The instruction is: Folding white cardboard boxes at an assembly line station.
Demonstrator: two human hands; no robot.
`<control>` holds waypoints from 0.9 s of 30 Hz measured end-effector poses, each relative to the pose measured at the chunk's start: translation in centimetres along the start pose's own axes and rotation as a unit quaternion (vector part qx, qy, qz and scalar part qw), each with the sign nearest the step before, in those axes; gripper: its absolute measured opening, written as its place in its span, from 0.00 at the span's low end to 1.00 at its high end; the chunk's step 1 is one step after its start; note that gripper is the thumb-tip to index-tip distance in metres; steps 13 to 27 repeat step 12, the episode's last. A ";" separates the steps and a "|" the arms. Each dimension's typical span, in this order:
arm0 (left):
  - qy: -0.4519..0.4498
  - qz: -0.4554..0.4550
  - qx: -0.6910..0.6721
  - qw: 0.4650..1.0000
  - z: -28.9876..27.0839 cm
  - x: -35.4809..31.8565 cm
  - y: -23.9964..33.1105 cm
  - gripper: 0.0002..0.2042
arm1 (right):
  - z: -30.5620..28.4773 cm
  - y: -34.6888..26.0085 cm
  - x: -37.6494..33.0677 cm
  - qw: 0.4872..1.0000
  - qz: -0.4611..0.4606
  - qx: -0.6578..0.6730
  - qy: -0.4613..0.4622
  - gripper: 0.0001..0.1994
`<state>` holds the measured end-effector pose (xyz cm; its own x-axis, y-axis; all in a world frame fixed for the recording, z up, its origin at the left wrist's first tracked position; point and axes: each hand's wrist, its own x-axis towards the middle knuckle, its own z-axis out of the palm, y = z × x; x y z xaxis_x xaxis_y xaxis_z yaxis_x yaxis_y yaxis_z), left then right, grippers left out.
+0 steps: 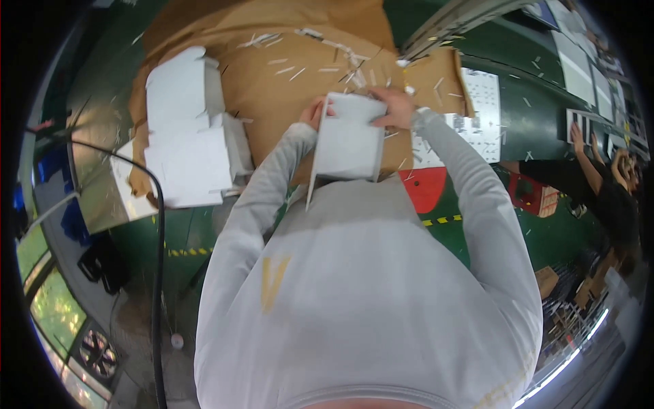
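Observation:
A white cardboard box (350, 140), with raised side walls, stands between my hands at the near edge of the work table, close to my body. My left hand (313, 113) is closed on its far left edge, with the fingers partly hidden behind the wall. At the far right corner my right hand (396, 108) grips the box, thumb and fingers on either side of the edge. Beneath lies brown kraft paper (279, 102), strewn with thin white strips (330, 69).
To the left is a stack of flat, die-cut white cardboard blanks (184, 146). On the right lie a brown cardboard piece (436, 82) and a white sheet with dark marks (485, 102). A metal post (443, 27) rises at the back. A black cable (161, 252) hangs left. Another person (603, 180) works far right.

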<state>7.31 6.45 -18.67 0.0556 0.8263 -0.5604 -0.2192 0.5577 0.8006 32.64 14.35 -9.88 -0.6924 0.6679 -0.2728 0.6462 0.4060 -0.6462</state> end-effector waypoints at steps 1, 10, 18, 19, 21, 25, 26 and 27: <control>0.016 0.173 -0.028 0.984 -0.3 0.2 -0.6 0.13 | -0.9 -2.0 0.9 0.991 0.032 0.077 -0.104 0.34; -0.001 0.178 -0.304 0.936 -10.5 5.8 -17.3 0.12 | 5.8 -9.4 -3.1 0.994 -0.031 -0.075 0.078 0.22; -0.099 0.205 -0.198 0.953 -9.2 14.9 -18.1 0.14 | 6.2 -8.1 -1.9 0.986 0.013 -0.088 0.143 0.17; -0.099 0.205 -0.198 0.953 -9.2 14.9 -18.1 0.14 | 6.2 -8.1 -1.9 0.986 0.013 -0.088 0.143 0.17; -0.099 0.205 -0.198 0.953 -9.2 14.9 -18.1 0.14 | 6.2 -8.1 -1.9 0.986 0.013 -0.088 0.143 0.17; -0.099 0.205 -0.198 0.953 -9.2 14.9 -18.1 0.14 | 6.2 -8.1 -1.9 0.986 0.013 -0.088 0.143 0.17; -0.099 0.205 -0.198 0.953 -9.2 14.9 -18.1 0.14 | 6.2 -8.1 -1.9 0.986 0.013 -0.088 0.143 0.17; -0.099 0.205 -0.198 0.953 -9.2 14.9 -18.1 0.14 | 6.2 -8.1 -1.9 0.986 0.013 -0.088 0.143 0.17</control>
